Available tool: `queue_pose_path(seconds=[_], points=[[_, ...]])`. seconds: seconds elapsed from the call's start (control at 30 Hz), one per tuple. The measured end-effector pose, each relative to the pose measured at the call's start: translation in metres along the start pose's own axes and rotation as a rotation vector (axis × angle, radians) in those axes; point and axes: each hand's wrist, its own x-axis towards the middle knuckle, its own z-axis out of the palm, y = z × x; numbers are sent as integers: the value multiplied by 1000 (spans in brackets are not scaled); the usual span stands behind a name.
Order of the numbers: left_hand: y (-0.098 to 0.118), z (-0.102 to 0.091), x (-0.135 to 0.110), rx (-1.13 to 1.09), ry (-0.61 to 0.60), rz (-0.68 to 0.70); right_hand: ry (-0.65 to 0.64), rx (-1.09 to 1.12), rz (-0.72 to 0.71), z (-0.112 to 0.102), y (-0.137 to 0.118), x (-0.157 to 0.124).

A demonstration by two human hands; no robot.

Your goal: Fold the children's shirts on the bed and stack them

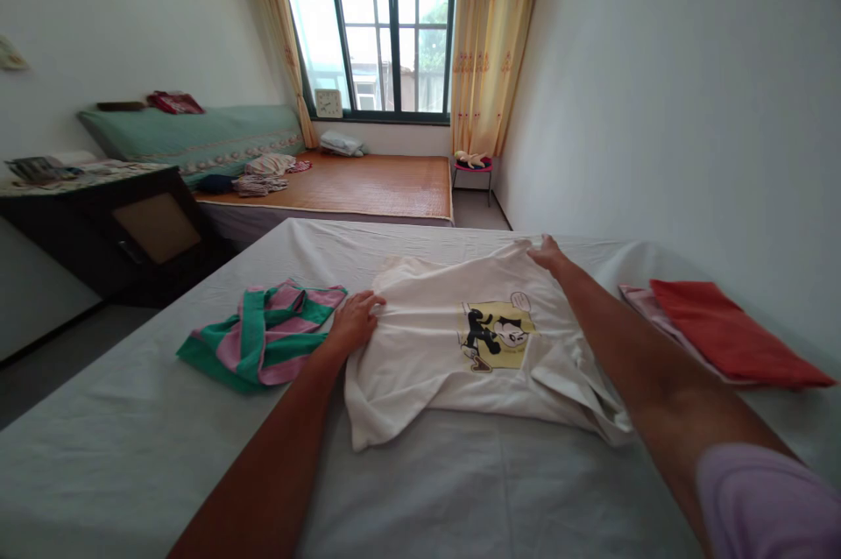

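Note:
A white T-shirt (pixel 420 340) with a cartoon cat print on a yellow patch lies spread sideways and wrinkled on a white-sheeted surface (pixel 420 489). My left hand (pixel 356 319) is at the shirt's left edge, its fingers closed on the fabric. Farther away, at the upper right, my right hand (pixel 549 253) pinches a corner of the shirt and draws it out. Close beside my left hand sits a crumpled green and pink striped garment (pixel 253 344). To the right of my right forearm rests a folded red cloth (pixel 729 331), partly over a folded pale pink one (pixel 663 327).
Beyond the sheeted surface is a bed with a brown mat (pixel 387 182) and several clothes (pixel 266 173) on it. A dark cabinet (pixel 158 226) stands at left, a small stool (pixel 473 165) near the curtain. A white wall (pixel 670 103) runs along the right.

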Motion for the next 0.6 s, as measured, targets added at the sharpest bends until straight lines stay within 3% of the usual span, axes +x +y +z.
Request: queue_pose_path(seconds=[0.2,0.4,0.47,0.6], points=[[0,4,3,11,-12,-19,-284,-294,-294,-19,6,-54],[-5,7,13,-11,58,13,-478,-327,-377,-51,33,-119],[-4,2,21,-17,56,39,-437,-280,-377,-53,47,-138],[3,-10,52,58,-29,50,-168,-121,-274,-51,72,-163]])
